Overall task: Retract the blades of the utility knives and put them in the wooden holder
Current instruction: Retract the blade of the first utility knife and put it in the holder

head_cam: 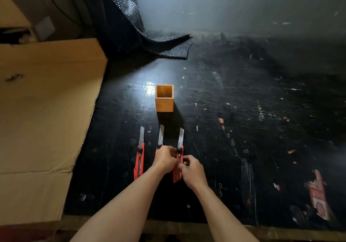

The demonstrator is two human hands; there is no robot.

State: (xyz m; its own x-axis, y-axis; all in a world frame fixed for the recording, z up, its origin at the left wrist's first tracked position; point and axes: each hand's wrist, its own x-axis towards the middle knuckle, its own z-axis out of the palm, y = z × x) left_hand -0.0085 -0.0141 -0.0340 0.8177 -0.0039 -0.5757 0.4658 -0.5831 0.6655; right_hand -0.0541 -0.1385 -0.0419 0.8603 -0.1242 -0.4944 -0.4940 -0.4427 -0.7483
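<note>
Three red utility knives lie side by side on the black table, blades out and pointing away from me. The left knife (139,162) lies untouched. The middle knife (160,135) shows only its blade; its handle is hidden under my left hand (164,159). Both hands grip the right knife (178,165): my left hand pinches it near its black knob, and my right hand (192,170) holds the handle's right side. The empty square wooden holder (164,99) stands upright beyond the blades.
A large cardboard box (43,110) fills the left side, overlapping the table's edge. A rolled black textured mat (131,26) lies at the back. Red label scraps (318,195) are stuck on the scratched black table (243,129) at the right.
</note>
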